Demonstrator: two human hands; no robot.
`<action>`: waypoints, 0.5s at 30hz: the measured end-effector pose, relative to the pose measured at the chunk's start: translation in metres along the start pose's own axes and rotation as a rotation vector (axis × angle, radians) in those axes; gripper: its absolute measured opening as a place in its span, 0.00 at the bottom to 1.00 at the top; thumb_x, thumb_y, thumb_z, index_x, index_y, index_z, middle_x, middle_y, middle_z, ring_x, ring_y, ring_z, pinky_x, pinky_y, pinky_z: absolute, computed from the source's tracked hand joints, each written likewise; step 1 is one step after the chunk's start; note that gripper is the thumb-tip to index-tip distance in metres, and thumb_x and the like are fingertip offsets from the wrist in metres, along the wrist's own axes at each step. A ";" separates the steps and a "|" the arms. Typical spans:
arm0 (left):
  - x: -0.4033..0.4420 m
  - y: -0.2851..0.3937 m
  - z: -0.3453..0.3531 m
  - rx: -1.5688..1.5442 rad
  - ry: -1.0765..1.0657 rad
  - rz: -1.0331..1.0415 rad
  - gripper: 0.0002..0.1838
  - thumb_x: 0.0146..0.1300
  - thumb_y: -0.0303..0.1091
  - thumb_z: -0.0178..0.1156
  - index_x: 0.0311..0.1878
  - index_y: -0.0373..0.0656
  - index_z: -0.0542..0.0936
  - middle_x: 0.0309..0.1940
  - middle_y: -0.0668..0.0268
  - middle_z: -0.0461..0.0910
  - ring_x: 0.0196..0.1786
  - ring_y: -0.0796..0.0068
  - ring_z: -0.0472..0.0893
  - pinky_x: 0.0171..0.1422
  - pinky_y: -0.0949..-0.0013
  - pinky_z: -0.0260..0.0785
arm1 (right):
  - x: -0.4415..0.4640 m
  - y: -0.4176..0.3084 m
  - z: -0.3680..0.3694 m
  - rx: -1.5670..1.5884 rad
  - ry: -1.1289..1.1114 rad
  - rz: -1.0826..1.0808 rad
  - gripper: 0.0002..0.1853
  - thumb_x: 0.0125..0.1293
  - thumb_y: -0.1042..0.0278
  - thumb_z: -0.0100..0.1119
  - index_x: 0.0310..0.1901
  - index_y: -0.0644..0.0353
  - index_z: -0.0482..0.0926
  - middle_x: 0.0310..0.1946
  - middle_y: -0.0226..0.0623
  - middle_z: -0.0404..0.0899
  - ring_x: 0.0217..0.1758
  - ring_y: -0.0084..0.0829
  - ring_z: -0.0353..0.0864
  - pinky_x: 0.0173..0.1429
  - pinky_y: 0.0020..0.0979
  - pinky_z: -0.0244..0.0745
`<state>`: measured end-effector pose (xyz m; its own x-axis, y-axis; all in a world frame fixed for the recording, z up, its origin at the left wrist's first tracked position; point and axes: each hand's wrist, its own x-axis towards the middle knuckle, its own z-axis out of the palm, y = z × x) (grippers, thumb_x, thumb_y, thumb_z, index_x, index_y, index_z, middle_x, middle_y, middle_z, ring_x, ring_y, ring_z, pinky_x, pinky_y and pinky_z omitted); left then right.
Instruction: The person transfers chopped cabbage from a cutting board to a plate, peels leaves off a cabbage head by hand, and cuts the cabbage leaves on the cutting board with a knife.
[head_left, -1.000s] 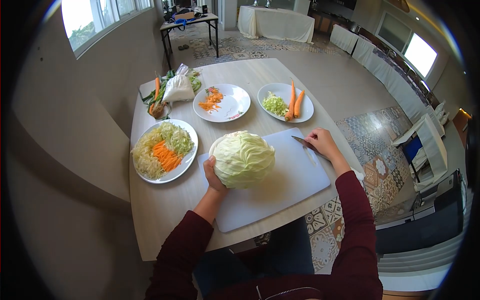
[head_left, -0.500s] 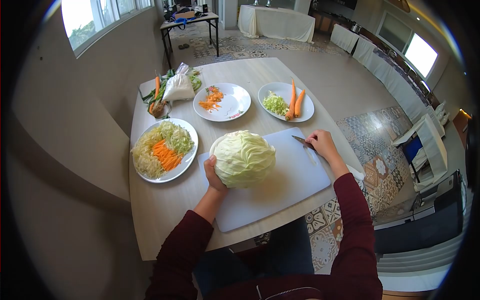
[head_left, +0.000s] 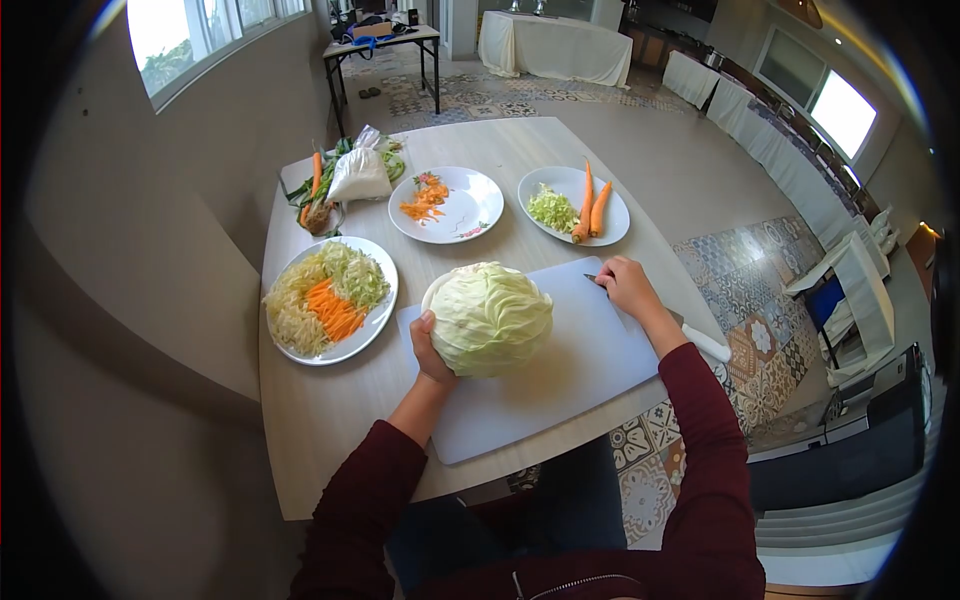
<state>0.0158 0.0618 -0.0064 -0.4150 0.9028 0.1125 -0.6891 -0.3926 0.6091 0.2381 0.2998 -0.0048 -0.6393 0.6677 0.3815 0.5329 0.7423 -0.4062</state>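
Note:
My left hand [head_left: 432, 352] grips the near left side of a pale green cabbage [head_left: 492, 320], its thumb against the leaves. The cabbage is over the left part of a white cutting board [head_left: 600, 350]; whether it touches the board is hard to tell. At the board's far right corner my right hand [head_left: 630, 288] is closed on the blade of a knife [head_left: 708, 343]. The dark tip shows left of my fingers, and the white handle sticks out beyond my wrist, past the board's right edge.
A plate [head_left: 385, 315] of shredded vegetables stands at left. Behind are a plate [head_left: 475, 205] with orange shreds and a plate [head_left: 540, 178] with green shreds and two carrots [head_left: 599, 210]. A white-filled bag [head_left: 358, 178] lies by leafy vegetables at the back left.
My right hand has shifted a little up and left along the knife, so less of the tip and more of the white handle show. My left hand and the cabbage have hardly moved.

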 end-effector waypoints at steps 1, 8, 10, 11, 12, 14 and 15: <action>0.000 0.000 -0.001 0.006 0.001 0.001 0.43 0.53 0.59 0.47 0.66 0.34 0.62 0.59 0.48 0.69 0.59 0.54 0.73 0.62 0.57 0.68 | 0.000 0.003 0.002 0.022 0.000 0.018 0.06 0.53 0.71 0.66 0.28 0.66 0.81 0.28 0.45 0.79 0.31 0.40 0.78 0.38 0.35 0.73; 0.003 -0.004 -0.013 -0.055 -0.039 -0.019 0.40 0.55 0.55 0.45 0.66 0.36 0.62 0.61 0.52 0.69 0.60 0.56 0.72 0.65 0.59 0.65 | 0.001 -0.024 -0.004 0.099 -0.008 0.071 0.08 0.54 0.71 0.65 0.31 0.67 0.81 0.28 0.45 0.79 0.32 0.43 0.78 0.39 0.36 0.73; 0.003 -0.005 -0.014 -0.047 -0.027 -0.023 0.40 0.55 0.55 0.45 0.66 0.36 0.62 0.60 0.52 0.69 0.60 0.56 0.73 0.64 0.59 0.65 | 0.001 -0.020 0.003 0.032 0.035 0.004 0.08 0.54 0.70 0.65 0.32 0.67 0.81 0.27 0.43 0.79 0.29 0.38 0.77 0.37 0.34 0.73; 0.002 -0.005 -0.015 -0.042 -0.020 -0.025 0.40 0.55 0.54 0.45 0.66 0.36 0.62 0.60 0.52 0.70 0.59 0.57 0.73 0.64 0.59 0.65 | 0.002 -0.020 0.006 -0.019 0.057 -0.046 0.08 0.55 0.70 0.66 0.33 0.67 0.81 0.26 0.41 0.80 0.27 0.34 0.77 0.35 0.33 0.72; 0.001 -0.005 -0.014 -0.052 -0.011 -0.033 0.39 0.55 0.54 0.45 0.66 0.35 0.63 0.60 0.52 0.70 0.59 0.57 0.73 0.64 0.60 0.65 | 0.003 -0.019 0.008 -0.071 0.080 -0.096 0.09 0.55 0.70 0.66 0.34 0.67 0.82 0.25 0.39 0.80 0.25 0.30 0.77 0.33 0.31 0.72; 0.001 -0.004 -0.012 -0.072 0.002 -0.042 0.39 0.55 0.54 0.45 0.65 0.35 0.63 0.59 0.52 0.70 0.59 0.57 0.73 0.64 0.60 0.65 | 0.018 -0.027 -0.008 0.179 0.078 0.151 0.08 0.58 0.71 0.64 0.34 0.68 0.81 0.25 0.36 0.81 0.25 0.26 0.77 0.32 0.29 0.73; 0.003 -0.003 -0.012 -0.066 0.004 -0.029 0.39 0.55 0.54 0.45 0.65 0.35 0.63 0.59 0.52 0.70 0.59 0.57 0.73 0.64 0.60 0.65 | 0.036 -0.033 -0.016 0.303 0.072 0.264 0.08 0.59 0.71 0.64 0.34 0.69 0.81 0.25 0.35 0.81 0.25 0.24 0.77 0.32 0.28 0.73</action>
<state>0.0097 0.0631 -0.0171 -0.3969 0.9132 0.0923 -0.7385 -0.3774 0.5587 0.2064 0.2997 0.0355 -0.4561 0.8434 0.2839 0.4791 0.5016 -0.7203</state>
